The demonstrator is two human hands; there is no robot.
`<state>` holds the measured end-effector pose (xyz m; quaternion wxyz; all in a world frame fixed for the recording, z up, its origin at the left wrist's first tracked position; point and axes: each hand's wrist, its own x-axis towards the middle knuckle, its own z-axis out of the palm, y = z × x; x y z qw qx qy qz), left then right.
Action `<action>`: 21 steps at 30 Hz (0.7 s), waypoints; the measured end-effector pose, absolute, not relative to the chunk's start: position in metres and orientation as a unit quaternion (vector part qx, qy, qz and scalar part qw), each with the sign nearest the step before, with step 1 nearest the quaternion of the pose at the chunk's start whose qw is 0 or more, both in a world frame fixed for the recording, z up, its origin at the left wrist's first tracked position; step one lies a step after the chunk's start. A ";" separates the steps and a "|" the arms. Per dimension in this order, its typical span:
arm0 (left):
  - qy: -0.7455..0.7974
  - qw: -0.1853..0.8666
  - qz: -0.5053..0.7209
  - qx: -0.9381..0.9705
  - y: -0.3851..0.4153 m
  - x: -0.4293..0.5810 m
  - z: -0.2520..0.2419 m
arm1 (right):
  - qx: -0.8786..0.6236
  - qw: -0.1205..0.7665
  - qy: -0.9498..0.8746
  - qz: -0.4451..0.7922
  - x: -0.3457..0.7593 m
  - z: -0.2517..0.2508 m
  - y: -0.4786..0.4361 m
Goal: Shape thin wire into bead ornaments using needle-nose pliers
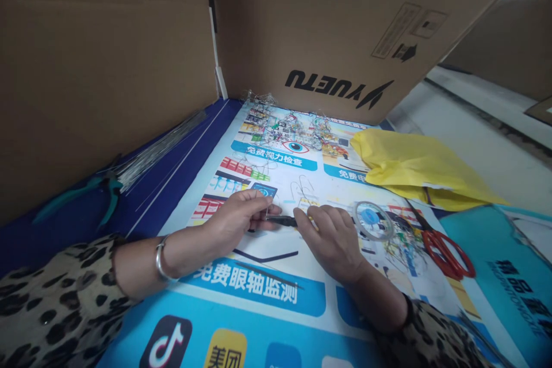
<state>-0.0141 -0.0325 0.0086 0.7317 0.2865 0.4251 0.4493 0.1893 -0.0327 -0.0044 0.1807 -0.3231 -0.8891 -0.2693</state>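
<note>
One tool (282, 221), right hand (331, 237) grasping | left hand (241, 211) pinches wire (267, 209) at tool's tip | slack pinch could slip, I judge

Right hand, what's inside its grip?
A slim dark tool sticks out of the right hand, pointing toward the left hand. The rest of it is covered by the curled grip, so its handle and full shape can't be seen.

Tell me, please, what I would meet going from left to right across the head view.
Pliers, wires, left hand, right hand, tape roll, scissors.
</note>
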 end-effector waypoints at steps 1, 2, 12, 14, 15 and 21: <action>0.425 0.731 0.450 0.287 -0.033 -0.014 0.009 | -0.323 0.181 -0.890 -0.267 0.189 -0.005 -0.032; 0.425 0.731 0.450 0.288 -0.033 -0.014 0.008 | -0.323 0.181 -0.890 -0.265 0.189 -0.005 -0.032; 0.427 0.731 0.445 0.292 -0.032 -0.014 0.008 | -0.321 0.174 -0.887 -0.281 0.189 -0.004 -0.032; 0.425 0.731 0.445 0.294 -0.032 -0.014 0.009 | -0.321 0.172 -0.888 -0.281 0.189 -0.005 -0.032; 0.425 0.731 0.445 0.294 -0.032 -0.014 0.009 | -0.321 0.170 -0.889 -0.280 0.189 -0.005 -0.032; 0.430 0.727 0.443 0.300 -0.034 -0.014 0.011 | -0.324 0.167 -0.886 -0.287 0.189 -0.004 -0.033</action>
